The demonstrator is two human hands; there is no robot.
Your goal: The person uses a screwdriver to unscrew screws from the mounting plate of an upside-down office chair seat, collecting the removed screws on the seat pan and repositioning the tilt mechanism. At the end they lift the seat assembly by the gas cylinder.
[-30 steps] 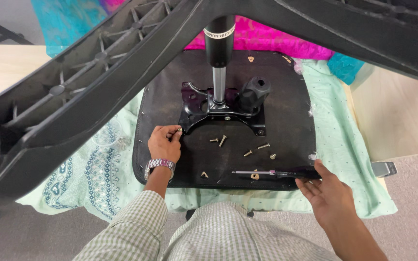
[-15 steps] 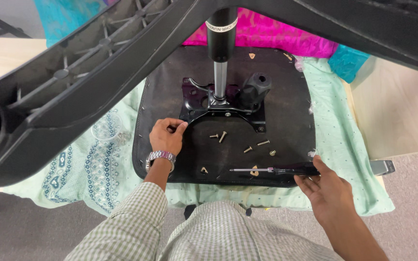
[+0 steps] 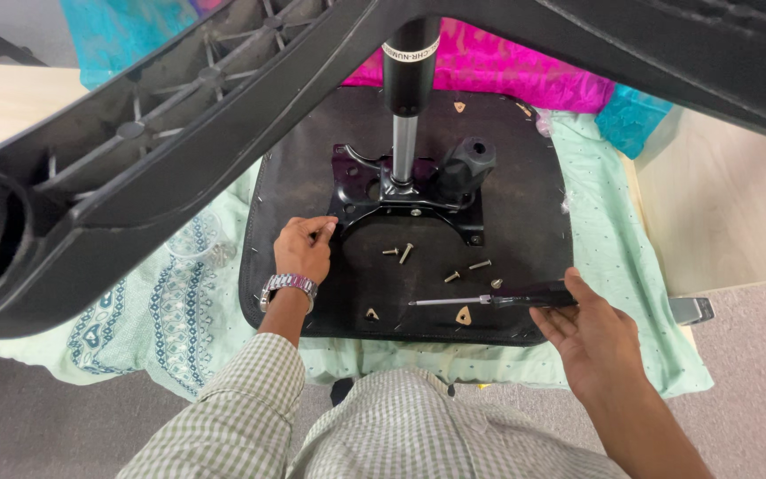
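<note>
Screwdriver (image 3: 489, 300): black handle, slim steel shaft, flat on seat underside (image 3: 525, 177).

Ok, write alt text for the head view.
A person's left hand pinches at the corner of a black metal bracket on an upturned chair seat, while the right hand touches a screwdriver. Loose screws lie on the seat, above a green cloth.

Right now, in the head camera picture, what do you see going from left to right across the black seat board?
Left hand → two screws → screwdriver → right hand.
</note>
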